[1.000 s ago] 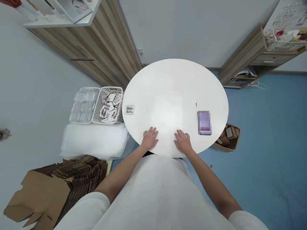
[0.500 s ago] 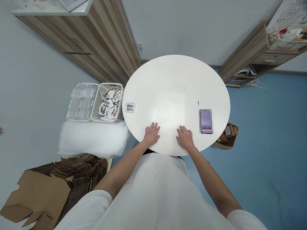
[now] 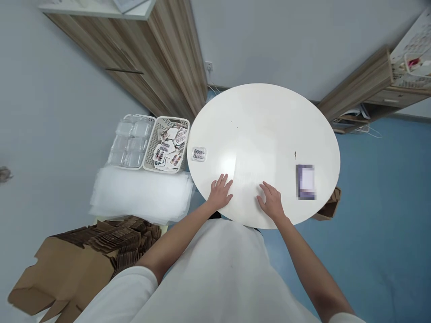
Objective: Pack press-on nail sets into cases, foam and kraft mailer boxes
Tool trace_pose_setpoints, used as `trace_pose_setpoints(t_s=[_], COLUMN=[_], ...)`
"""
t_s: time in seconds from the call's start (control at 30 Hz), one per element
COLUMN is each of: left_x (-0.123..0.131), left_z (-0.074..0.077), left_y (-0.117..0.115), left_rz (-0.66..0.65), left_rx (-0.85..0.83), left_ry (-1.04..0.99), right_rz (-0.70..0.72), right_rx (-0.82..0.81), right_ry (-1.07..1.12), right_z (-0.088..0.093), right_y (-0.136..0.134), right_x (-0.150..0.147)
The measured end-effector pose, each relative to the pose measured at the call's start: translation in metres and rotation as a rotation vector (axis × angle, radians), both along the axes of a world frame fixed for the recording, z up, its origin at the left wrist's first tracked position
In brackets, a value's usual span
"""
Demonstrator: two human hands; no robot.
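My left hand (image 3: 220,193) lies on the near edge of a white oval table (image 3: 262,116), fingers spread and holding nothing. Over the same edge, farther right, my right hand (image 3: 271,200) has its fingers apart and slightly bent, with nothing in it; whether it touches the tabletop I cannot tell. A small clear pack with dark oval pieces (image 3: 199,154) rests at the table's left side, beyond my left hand. To the right of my right hand lies a purple rectangular object (image 3: 306,181), blurred by pixelation.
Left of the table, a white basket (image 3: 148,157) holds printed cards (image 3: 170,146), beside clear plastic boxes (image 3: 129,141). Nearer are translucent sheets (image 3: 141,193) and folded brown cardboard (image 3: 67,269). A cardboard box (image 3: 328,210) stands on the floor at right. Wooden cabinets (image 3: 175,49) stand behind.
The view has swung left, so the scene appears shifted to the right. My right hand's fingers look more bent and raised than before. My left hand stays on the table.
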State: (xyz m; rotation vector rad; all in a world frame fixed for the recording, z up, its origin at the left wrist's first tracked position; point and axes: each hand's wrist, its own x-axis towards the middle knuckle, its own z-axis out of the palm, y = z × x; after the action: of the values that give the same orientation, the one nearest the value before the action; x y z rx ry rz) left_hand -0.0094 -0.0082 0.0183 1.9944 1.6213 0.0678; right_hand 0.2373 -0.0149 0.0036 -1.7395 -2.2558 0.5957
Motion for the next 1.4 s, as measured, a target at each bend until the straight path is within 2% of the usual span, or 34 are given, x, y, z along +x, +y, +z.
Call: trace_pose_setpoints(t_s=[0.1,0.2,0.27,0.37,0.47,0.57,0.67,0.9,1.07,1.2,1.4], left_x=[-0.041,-0.085,-0.109,-0.129,-0.136,-0.137,-0.139,-0.142,-0.125,-0.088,-0.013], left_z=[0.001,-0.005,-0.011,-0.021,-0.028,-0.031,-0.032,-0.037,-0.037,-0.029,-0.017], left_y=[0.009,0.024,0.037,0.054,0.067,0.075,0.078,0.078,0.070,0.057,0.022], left_rz=[0.194,0.427,0.518,0.579,0.598,0.586,0.563,0.578,0.566,0.495,0.349], left_rx=[0.035,0.030,0.010,-0.030,-0.076,-0.104,-0.112,-0.092,-0.038,-0.016,-0.076], left_ry=[-0.026,-0.109,-0.181,-0.267,-0.334,-0.370,-0.371,-0.424,-0.509,-0.577,-0.609], right_rz=[-0.001,-0.041,-0.077,-0.091,-0.103,-0.133,-0.152,-0.157,-0.174,-0.155,-0.162], right_rx=[-0.060,-0.214,-0.322,-0.429,-0.495,-0.566,-0.612,-0.627,-0.569,-0.471,-0.379], right_ry=[0.150,0.336,0.433,0.555,0.630,0.675,0.712,0.738,0.730,0.727,0.708], right_z=[0.002,0.003,0.002,0.000,-0.003,-0.005,-0.008,-0.008,-0.006,-0.001,0.001], right_y=[0.017,0.040,0.056,0.078,0.094,0.103,0.107,0.109,0.100,0.080,0.035], right_x=[-0.038,-0.089,-0.126,-0.176,-0.213,-0.236,-0.246,-0.247,-0.225,-0.176,-0.077])
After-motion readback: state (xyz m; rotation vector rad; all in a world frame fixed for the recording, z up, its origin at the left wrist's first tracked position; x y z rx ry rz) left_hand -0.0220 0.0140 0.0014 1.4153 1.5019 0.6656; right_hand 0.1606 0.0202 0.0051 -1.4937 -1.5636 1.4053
